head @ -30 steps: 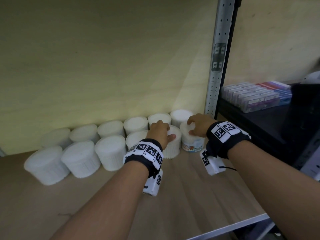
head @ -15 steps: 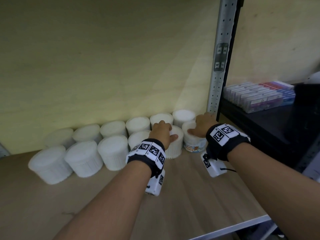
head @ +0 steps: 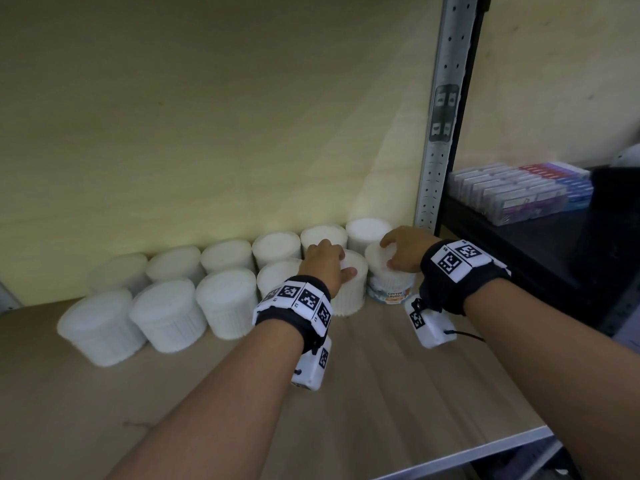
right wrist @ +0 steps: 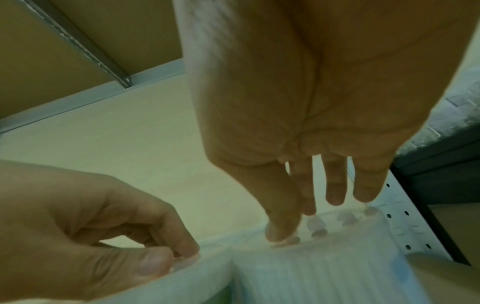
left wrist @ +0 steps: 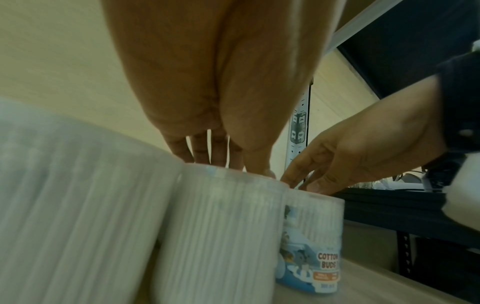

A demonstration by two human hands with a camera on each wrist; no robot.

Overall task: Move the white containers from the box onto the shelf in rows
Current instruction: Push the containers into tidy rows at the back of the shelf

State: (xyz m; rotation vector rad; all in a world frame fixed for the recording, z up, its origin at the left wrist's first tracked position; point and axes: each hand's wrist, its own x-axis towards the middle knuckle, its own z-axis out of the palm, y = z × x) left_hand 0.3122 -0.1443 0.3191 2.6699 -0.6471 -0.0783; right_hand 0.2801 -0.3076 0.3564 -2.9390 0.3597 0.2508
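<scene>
Two rows of white containers stand on the wooden shelf against the back wall. My left hand is on top of the front row's plain white container, with curled fingers and thumb gripping its lid rim. My right hand is over the rightmost container, labelled "Cotton Buds". Its thumb and first fingertips touch the clear lid, and the other fingers hover just above. The two containers stand side by side and touch. The box is not in view.
A grey perforated upright stands just right of the containers. Beyond it, a dark shelf holds packs of small boxes. The shelf's metal front edge runs along the lower right.
My right hand has eased from a grip round the labelled container to fingertips on its lid. The left hand stays on its container. The view has shifted slightly.
</scene>
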